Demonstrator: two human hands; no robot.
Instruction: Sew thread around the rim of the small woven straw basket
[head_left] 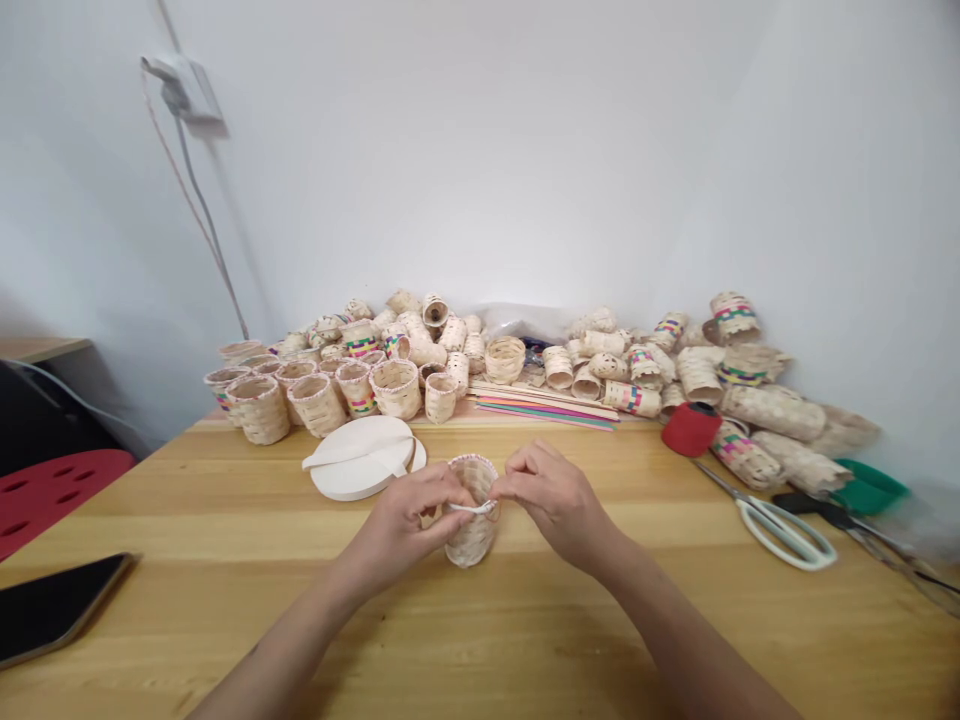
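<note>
A small woven basket (470,538) stands upright on the wooden table, between my two hands. Pink-and-white stitching runs round the back of its rim. My left hand (411,515) pinches a white strip (471,509) at the basket's front rim, thumb below and fingers above. At the right side of the rim, my right hand (551,498) has its fingers closed together; what they hold is too small to make out. White coiled strip rolls (360,462) lie flat just behind my left hand.
Many woven baskets (259,408) and coloured strips (547,412) line the wall. On the right are a red thread spool (690,430), white-handled scissors (784,533) and a green dish (870,487). A phone (60,608) lies at the left edge of the table (480,650).
</note>
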